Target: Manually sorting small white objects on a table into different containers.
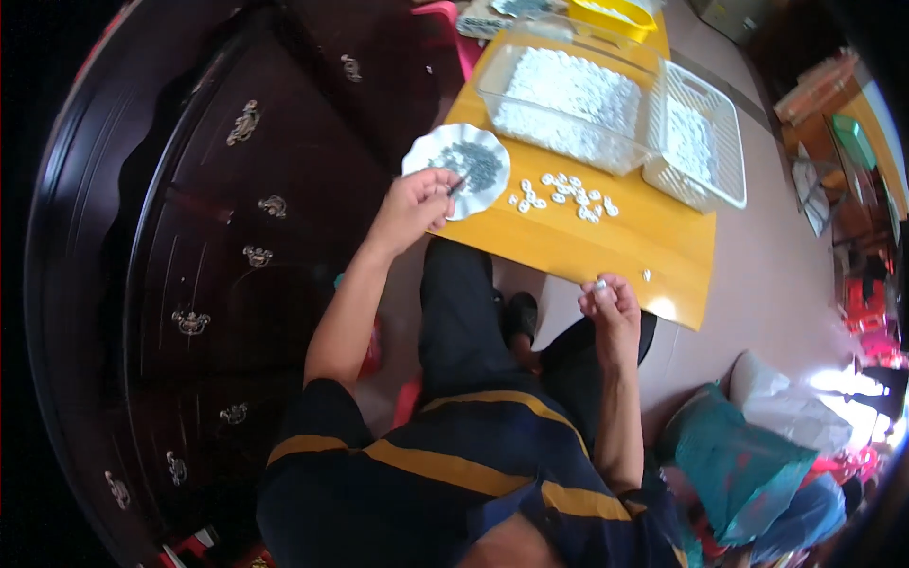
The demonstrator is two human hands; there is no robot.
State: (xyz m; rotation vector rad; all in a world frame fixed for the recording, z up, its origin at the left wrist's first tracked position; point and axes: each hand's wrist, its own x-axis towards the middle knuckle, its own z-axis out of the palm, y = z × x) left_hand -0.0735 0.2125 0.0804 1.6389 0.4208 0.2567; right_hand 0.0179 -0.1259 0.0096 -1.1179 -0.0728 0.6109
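My left hand (415,210) is over the near left rim of a white scalloped plate (418,154). Its thumb and fingers are pinched on a small dark piece, too small to name. A heap of small dark grey pieces (483,163) lies on the plate. At the table's front edge, to the right, my right hand (614,308) is closed on a small white plastic piece (600,284). Between the hands, a loose cluster of white plastic pieces (582,195) with holes lies on the table (568,248). One more white piece (647,275) rests near my right hand.
A clear plastic bin (530,134) full of white pieces stands behind the cluster, with a white slatted basket (696,194) right of it. Farther back sits a yellow tub (630,21). Dark drawers (218,237) line the left; bags (739,464) lie at lower right.
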